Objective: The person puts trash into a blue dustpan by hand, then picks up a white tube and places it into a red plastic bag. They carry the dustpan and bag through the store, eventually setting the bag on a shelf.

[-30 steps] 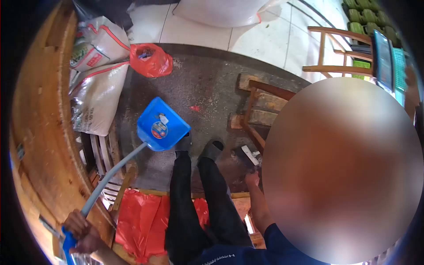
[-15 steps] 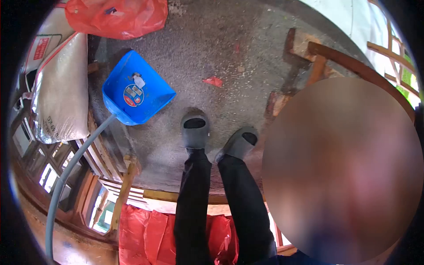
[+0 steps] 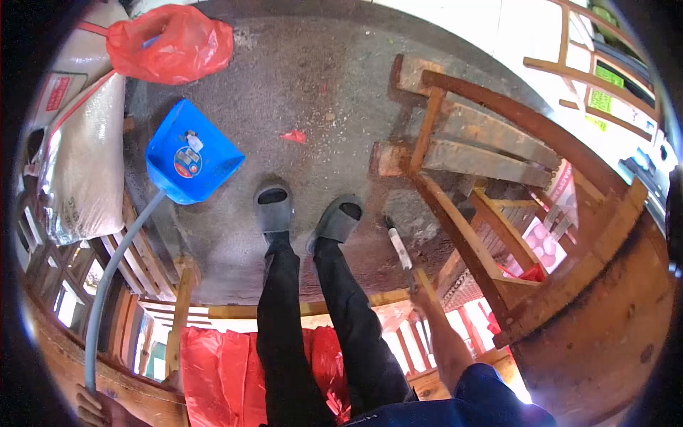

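Observation:
A blue dustpan (image 3: 188, 153) rests on the gritty grey floor, to the left of my feet in grey clogs (image 3: 274, 206). Its long grey handle (image 3: 114, 277) curves down to my left hand (image 3: 94, 409), which grips the end at the bottom left edge. My right hand (image 3: 425, 295) is closed on a thin white-handled tool (image 3: 398, 245). The tool's dark far end touches the floor just right of my right foot, beside a wooden frame. A small red scrap (image 3: 293, 135) lies on the floor ahead of my feet.
A red plastic bag (image 3: 171, 43) and white sacks (image 3: 82, 156) lie at the upper left. Wooden frames and slats (image 3: 484, 142) crowd the right side, with a big round wooden rim (image 3: 605, 320) below them. Red plastic sheeting (image 3: 220, 370) lies behind my legs.
The blurred shape that covered the right side is gone, so the wooden frames and my right hand with the tool show. The dustpan sits slightly further left and up in view.

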Tool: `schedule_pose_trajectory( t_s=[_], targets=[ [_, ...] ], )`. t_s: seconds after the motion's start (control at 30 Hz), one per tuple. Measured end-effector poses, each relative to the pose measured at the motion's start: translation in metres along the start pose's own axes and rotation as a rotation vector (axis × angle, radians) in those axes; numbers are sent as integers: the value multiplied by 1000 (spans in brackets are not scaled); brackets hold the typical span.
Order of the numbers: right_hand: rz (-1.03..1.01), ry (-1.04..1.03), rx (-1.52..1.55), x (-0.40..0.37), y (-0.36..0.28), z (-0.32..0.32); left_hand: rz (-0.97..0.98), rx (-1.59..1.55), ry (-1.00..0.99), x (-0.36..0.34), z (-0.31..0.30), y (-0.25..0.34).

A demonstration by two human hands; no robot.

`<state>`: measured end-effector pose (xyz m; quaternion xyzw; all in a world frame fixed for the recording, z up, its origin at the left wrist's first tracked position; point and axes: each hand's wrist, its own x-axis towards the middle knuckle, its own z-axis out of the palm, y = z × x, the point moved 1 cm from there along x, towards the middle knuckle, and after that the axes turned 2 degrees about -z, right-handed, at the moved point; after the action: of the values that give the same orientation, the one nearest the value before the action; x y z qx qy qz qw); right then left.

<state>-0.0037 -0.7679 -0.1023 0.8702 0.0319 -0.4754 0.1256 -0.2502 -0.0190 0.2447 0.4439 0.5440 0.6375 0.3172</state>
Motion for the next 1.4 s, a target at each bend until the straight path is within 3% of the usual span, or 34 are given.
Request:
schedule_pose_trajectory(
  t_s=[0.03, 0.07, 0.1, 0.17, 0.27, 0.3, 0.33, 0.37, 0.4, 0.43, 0.47, 0.5, 0.57, 0.6, 0.67, 0.77, 0.8, 0.9, 0.97, 1.03, 1.07, 1.13, 1.23, 1.37, 1.4],
  targets=[
    [23, -38, 92, -8, 6, 20, -93, -53, -343, 6, -15, 1],
    [47, -47, 164, -9, 14, 36, -11, 54, 45, -16, 10, 0],
    [66, -40, 236, -3, 18, 46, -9, 53, 41, -14, 2, 1],
    [195, -33, 443, 22, -17, 17, -30, 80, -449, -12, -15, 5],
    [388, 50, 749, 55, -116, -37, -46, 80, -527, -13, -19, 3],
    [335, 20, 803, 51, -157, -54, -54, 70, -564, -12, -20, 2],
    [286, -10, 858, 46, -181, -57, -122, -85, -792, -12, -14, 0],
    [-14, -39, 395, 47, -192, -52, -118, -90, -792, -18, -10, 0],
    [-57, -76, 241, 35, -217, -59, -116, -45, -284, -31, 9, 0],
    [-105, -106, 89, 22, -243, -66, -109, -55, -283, -26, 1, -2],
    [92, -151, 257, -10, -287, -94, -126, -211, -374, -15, -13, -9],
    [80, -140, 267, -10, -290, -85, -224, -337, -967, 7, -42, -16],
    [84, -206, 495, -9, -284, -45, -224, -266, -933, -4, -23, -12],
    [71, -208, 496, -29, -296, -57, -190, -264, -864, -6, -17, -13],
    [161, -157, 800, -80, -322, -96, -179, -179, -854, -9, -14, -11],
    [265, -233, 1042, -91, -329, -83, -174, -76, -868, -10, 2, -2],
    [262, -204, 918, -80, -338, -74, -123, -6, -896, -10, 5, 1],
    [339, -242, 1097, -56, -401, -71, -20, -16, -950, -4, 1, -4],
    [393, -268, 1189, -54, -451, -88, 18, 358, -846, -1, -47, -9],
    [190, -300, 1287, -58, -466, -90, 35, 725, -731, -2, -104, -7],
    [197, -294, 1290, -65, -463, -95, 44, 896, -672, -1, -123, -7],
    [231, -221, 1362, -81, -461, -115, 53, 1055, -602, 3, -105, -2],
    [117, -181, 1239, -100, -444, -167, 73, 821, -635, 6, -66, 13],
    [-9, -126, 1092, -71, -439, -208, 88, 425, -759, -10, -18, 27],
    [-75, -74, 924, -61, -446, -218, 85, 385, -773, -15, -11, 27]
  ],
)
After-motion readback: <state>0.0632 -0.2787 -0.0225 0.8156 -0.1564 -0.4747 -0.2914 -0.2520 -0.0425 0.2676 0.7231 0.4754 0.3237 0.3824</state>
